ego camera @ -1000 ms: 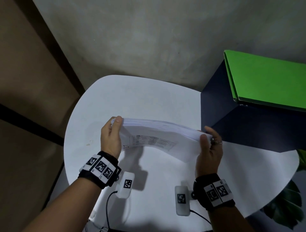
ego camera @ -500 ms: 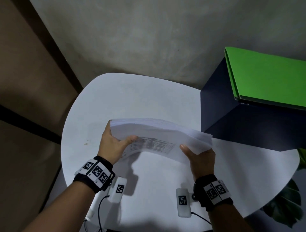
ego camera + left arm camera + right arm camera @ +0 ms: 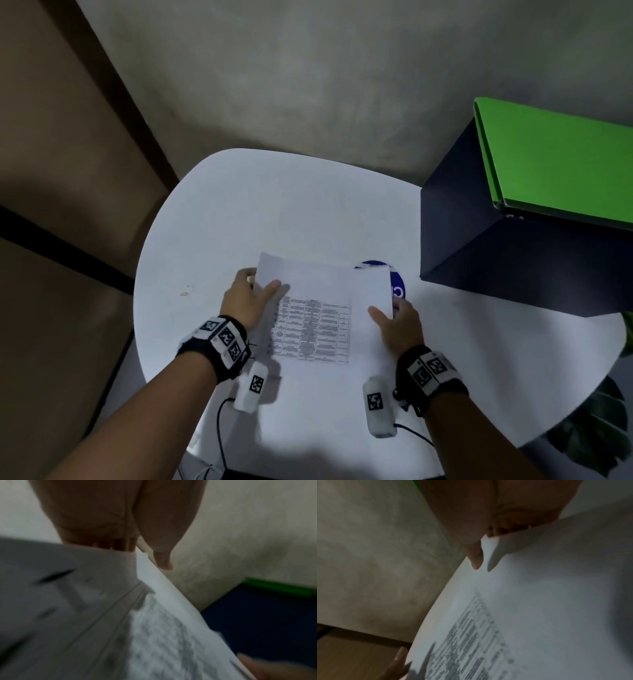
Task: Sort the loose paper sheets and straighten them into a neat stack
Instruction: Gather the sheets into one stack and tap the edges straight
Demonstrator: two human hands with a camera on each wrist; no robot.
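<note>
Our left hand [image 3: 245,301] pinches the left edge of the paper sheets [image 3: 325,308], thumb on top. The sheets are over the middle of the white table [image 3: 274,205]; we cannot tell if they touch it. Our right hand [image 3: 399,323] pinches the right edge. Paper is light, thin and bendy, and sheets slide easily, so we think holding both side edges works best.

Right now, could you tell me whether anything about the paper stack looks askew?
Yes: the paper stack, held by the left hand and right hand, is uneven, with sheets fanned out stepwise along its left edge.
</note>
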